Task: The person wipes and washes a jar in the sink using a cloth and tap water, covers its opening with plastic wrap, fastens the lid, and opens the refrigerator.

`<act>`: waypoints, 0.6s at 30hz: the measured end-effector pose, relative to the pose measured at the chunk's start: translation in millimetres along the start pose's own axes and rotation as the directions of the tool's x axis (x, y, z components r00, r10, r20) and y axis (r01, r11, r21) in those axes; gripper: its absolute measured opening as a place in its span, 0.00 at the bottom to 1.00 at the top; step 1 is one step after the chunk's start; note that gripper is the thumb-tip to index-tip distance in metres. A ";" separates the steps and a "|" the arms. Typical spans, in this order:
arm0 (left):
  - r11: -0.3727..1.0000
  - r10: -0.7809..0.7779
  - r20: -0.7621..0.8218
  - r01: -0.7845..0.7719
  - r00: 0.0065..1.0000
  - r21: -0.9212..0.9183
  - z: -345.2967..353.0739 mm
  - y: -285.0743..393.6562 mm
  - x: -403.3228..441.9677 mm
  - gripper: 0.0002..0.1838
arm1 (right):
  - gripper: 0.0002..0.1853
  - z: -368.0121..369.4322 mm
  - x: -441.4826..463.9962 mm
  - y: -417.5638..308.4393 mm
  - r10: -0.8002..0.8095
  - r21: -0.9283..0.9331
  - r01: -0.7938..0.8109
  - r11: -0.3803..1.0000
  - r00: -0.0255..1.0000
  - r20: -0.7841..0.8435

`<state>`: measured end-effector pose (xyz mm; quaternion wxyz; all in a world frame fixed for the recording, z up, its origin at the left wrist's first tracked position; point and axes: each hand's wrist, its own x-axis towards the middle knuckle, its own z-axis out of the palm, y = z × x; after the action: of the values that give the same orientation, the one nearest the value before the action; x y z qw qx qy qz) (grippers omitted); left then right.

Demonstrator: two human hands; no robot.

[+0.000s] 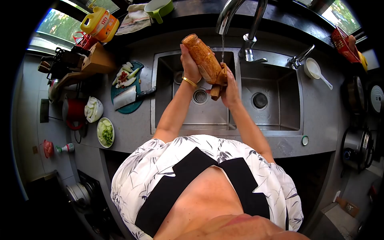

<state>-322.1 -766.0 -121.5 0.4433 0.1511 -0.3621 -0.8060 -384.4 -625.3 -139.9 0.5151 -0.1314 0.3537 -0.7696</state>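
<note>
A long brown lotus root (205, 56) is held tilted above the left basin of the steel sink (208, 119). My left hand (189, 65) grips its thick upper part from the left, with the fingers partly hidden behind it. At the narrow lower end, my right hand (231, 89) closes around the root near a short stub (215, 92) that points down. A thin stream of water from the faucet (232, 20) falls onto the root close to my right fingers. Beneath my hands lies the basin's drain strainer (200, 96).
Left of the sink, a cleaver (126, 98) and cut pieces rest on a green cutting board (136, 106). Near it stand a plate of sliced greens (105, 133) and a white bowl (94, 109). To the right are a white ladle (314, 69), a small lid (305, 140) and a cooker (356, 148).
</note>
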 end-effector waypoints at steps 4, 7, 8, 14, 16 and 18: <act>0.949 0.259 -0.171 -0.218 0.951 0.228 -3.5 -11.2 -0.4 0.36 | 0.29 21.6 5.4 18.8 -0.141 0.046 0.155 0.987 0.963 -0.228; 0.837 0.482 -0.225 -0.370 0.847 0.403 6.9 -18.4 -6.1 0.33 | 0.28 28.1 10.0 22.2 -0.203 -0.063 0.193 0.979 0.932 -0.302; 0.816 0.521 -0.225 -0.402 0.823 0.416 11.9 -18.2 -9.2 0.30 | 0.27 27.7 13.0 25.8 -0.244 -0.091 0.228 0.970 0.925 -0.291; 0.857 0.468 -0.278 -0.355 0.839 0.373 26.0 -5.5 -12.6 0.32 | 0.25 29.2 14.6 36.8 -0.399 -0.188 0.360 0.914 0.882 -0.250; 0.920 0.364 -0.265 -0.300 0.893 0.254 28.1 1.8 -10.1 0.33 | 0.24 30.2 12.6 30.1 -0.333 -0.117 0.314 0.942 0.916 -0.224; 0.968 0.235 -0.210 -0.210 0.949 0.135 21.0 5.1 -8.6 0.37 | 0.24 31.0 15.2 18.5 -0.213 0.064 0.224 0.972 0.966 -0.148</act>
<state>-326.0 -751.2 -104.0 0.5604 0.2237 -0.3688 -0.7071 -360.5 -655.5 -132.8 0.4057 -0.0943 0.3414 -0.8426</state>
